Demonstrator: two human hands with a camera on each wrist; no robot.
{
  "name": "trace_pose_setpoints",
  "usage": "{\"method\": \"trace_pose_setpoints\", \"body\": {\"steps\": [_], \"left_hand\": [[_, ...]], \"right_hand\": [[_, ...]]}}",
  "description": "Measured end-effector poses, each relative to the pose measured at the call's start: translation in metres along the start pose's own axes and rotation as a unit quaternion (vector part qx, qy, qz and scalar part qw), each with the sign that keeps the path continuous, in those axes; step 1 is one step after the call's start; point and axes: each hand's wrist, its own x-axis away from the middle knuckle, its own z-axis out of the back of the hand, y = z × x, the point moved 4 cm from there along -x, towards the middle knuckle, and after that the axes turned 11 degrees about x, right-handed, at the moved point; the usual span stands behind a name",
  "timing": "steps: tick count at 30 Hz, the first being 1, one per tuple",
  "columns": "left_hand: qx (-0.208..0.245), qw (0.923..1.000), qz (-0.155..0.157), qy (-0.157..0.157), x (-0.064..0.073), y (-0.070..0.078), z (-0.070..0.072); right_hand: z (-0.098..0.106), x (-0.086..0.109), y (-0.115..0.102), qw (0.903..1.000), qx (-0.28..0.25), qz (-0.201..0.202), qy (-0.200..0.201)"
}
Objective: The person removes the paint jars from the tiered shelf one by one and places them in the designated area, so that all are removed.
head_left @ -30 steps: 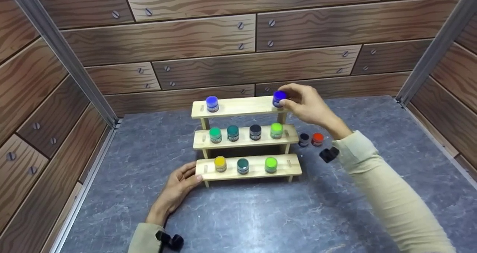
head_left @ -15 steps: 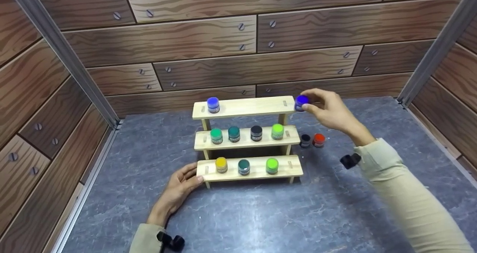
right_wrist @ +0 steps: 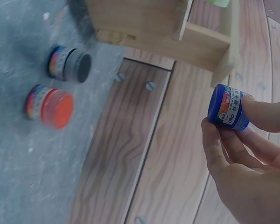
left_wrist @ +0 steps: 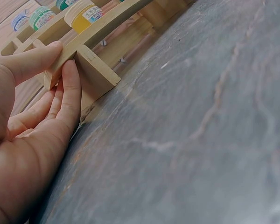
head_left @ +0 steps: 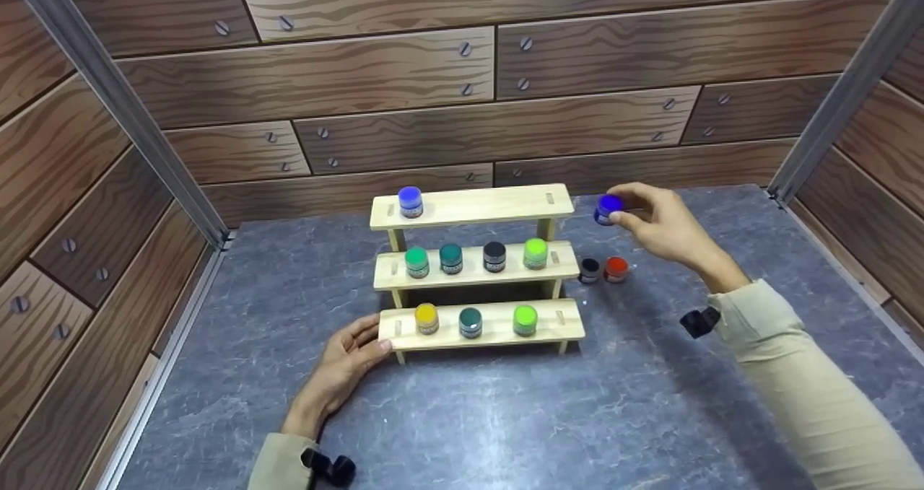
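1. Blue jar (head_left: 608, 208) pinched by its sides between thumb and fingertips of right hand (head_left: 664, 226); held in the air, off the rack (head_left: 473, 207), just past the right end of the top shelf. Wrist view: cap (right_wrist: 216, 108) turned away from the palm, label facing out.
2. Below the grip, on the gray table (head_left: 505, 418): dark jar (head_left: 590, 269) and red jar (head_left: 616, 268), side by side, near the rack's right leg.
3. Away from the grip, far end of the top shelf: one lighter blue jar (head_left: 410, 201). Near end bare.
4. Middle shelf: four jars. Bottom shelf: three jars, yellow one (left_wrist: 84, 13) closest to the other hand.
5. Left hand (head_left: 345, 364) resting against the bottom shelf's left end, thumb on top, fingers (left_wrist: 71, 91) straight along the end post; steadying, not clasping.
6. Step judged: carrying a jar off the top shelf toward the two loose ones.
7. Next move likely needs: lowering beside the red jar, base flat on the table, no knock against neighbors, then letting go.
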Motion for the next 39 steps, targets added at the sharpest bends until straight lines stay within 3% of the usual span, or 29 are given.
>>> {"method": "trace_pose_setpoints", "body": {"steps": [17, 39], "left_hand": [[-0.004, 1.0000, 0.001, -0.007, 0.001, 0.000, 0.000], [-0.007, 0.9999, 0.000, -0.008, 0.001, 0.002, 0.000]], "right_hand": [[-0.006, 0.018, 0.069, 0.9981, 0.021, -0.056, -0.018], [-0.027, 0.037, 0.116, 0.9948, 0.036, -0.091, -0.026]]}}
